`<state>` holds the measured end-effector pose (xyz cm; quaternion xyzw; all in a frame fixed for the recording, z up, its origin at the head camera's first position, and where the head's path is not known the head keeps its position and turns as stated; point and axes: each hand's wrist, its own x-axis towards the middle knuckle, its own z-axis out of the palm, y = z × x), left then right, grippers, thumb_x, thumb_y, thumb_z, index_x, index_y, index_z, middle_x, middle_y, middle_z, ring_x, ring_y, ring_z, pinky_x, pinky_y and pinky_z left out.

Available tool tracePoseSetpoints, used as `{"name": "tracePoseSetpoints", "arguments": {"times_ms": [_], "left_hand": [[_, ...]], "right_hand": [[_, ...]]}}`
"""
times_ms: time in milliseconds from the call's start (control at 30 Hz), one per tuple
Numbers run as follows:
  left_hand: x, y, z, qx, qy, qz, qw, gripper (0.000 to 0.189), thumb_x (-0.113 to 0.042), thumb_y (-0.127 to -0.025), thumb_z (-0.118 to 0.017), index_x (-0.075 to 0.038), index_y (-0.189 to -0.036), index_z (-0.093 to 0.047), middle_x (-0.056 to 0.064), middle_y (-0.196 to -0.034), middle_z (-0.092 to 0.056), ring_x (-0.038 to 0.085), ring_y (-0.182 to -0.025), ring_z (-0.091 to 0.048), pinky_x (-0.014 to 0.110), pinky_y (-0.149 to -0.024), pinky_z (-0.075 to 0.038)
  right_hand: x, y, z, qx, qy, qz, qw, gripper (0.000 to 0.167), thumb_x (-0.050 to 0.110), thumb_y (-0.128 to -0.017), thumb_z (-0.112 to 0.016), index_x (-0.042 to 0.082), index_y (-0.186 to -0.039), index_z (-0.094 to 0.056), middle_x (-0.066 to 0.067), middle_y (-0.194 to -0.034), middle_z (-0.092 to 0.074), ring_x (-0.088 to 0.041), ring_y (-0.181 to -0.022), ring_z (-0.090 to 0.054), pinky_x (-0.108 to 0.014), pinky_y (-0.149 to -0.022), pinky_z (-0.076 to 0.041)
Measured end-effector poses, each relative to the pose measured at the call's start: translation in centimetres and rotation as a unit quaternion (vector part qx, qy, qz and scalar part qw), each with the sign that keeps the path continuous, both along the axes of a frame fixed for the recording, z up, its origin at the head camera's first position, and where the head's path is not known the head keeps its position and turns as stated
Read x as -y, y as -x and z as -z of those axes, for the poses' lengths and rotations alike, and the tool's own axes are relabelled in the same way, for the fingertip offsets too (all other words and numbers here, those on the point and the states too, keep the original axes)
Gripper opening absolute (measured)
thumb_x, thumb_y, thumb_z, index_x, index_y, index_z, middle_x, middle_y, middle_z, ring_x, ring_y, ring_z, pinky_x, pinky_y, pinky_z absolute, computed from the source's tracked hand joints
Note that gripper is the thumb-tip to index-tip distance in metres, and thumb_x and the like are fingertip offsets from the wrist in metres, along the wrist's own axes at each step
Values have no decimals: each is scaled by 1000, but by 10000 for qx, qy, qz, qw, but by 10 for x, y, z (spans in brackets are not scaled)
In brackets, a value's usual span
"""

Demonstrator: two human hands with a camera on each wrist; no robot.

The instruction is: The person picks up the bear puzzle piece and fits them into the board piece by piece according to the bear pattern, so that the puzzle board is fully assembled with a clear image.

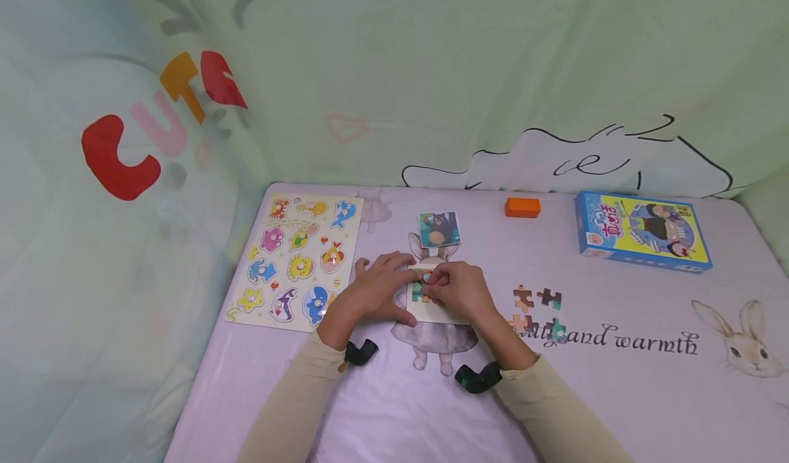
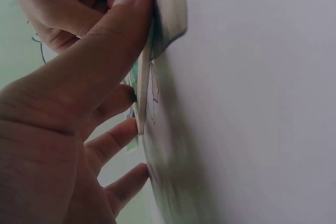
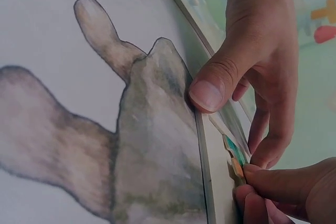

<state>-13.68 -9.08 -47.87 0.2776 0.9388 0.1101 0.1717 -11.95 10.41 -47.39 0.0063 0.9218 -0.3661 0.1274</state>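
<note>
A small cream puzzle board [image 1: 456,316] lies in front of the person, with joined green and orange jigsaw pieces [image 1: 417,295] on its left part. The left hand [image 1: 383,290] holds the board at its left side, thumb at the near edge and fingers spread toward the far one. In the left wrist view its thumb [image 2: 123,19] presses the board's edge. The right hand [image 1: 461,290] pinches a jigsaw piece over the board; its fingertips hide most of it. An orange piece [image 3: 237,167] shows right at these fingertips in the right wrist view.
Several loose jigsaw pieces [image 1: 524,298] lie to the right. Behind the board is a bear picture card [image 1: 440,229]. A sea-animal knob puzzle [image 1: 246,278] lies left. An orange block [image 1: 522,207] and a blue-yellow box [image 1: 644,230] are at the back right. Curtains enclose the table.
</note>
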Motion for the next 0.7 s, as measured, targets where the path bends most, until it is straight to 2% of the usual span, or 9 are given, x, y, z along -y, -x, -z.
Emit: {"name": "tracePoseSetpoints", "arguments": {"times_ms": [267,400,500,700], "left_hand": [[1,1,-2,76,-35,14,10000,84,-66,-76,-80,-35,-149,-52,-6,-164,-33,23,-152,-28,68,-112,-24],[1,3,-1,-6,-94,0,10000,62,-58,-90,-70,-37,-146,-55,-8,-161,-37,22,-149,-33,66,-110,-27],[-2,4,-1,-136,-162,-125,9997,43,-48,-99,-62,-36,-141,-61,-8,-158,-43,22,-145,-39,66,-108,-30],[-10,2,-1,-399,-380,-504,9972,26,-37,-100,-64,-33,-125,-72,-8,-148,-53,23,-138,-47,66,-105,-32]], "right_hand": [[-2,-1,-4,-32,-11,-45,10000,16,25,-88,-81,10,-89,-75,-1,-71,-68,-18,-71,-59,-27,-61,-44],[-8,0,-5,-51,-125,-96,9999,16,27,-90,-79,11,-89,-75,-2,-72,-66,-19,-73,-57,-27,-59,-44],[-11,1,-4,38,-173,-194,9997,15,26,-90,-79,11,-89,-75,-3,-75,-65,-20,-76,-56,-27,-60,-43],[-13,3,-3,89,-192,-316,9993,13,23,-89,-80,11,-88,-74,-3,-75,-65,-19,-76,-56,-27,-62,-43]]}}
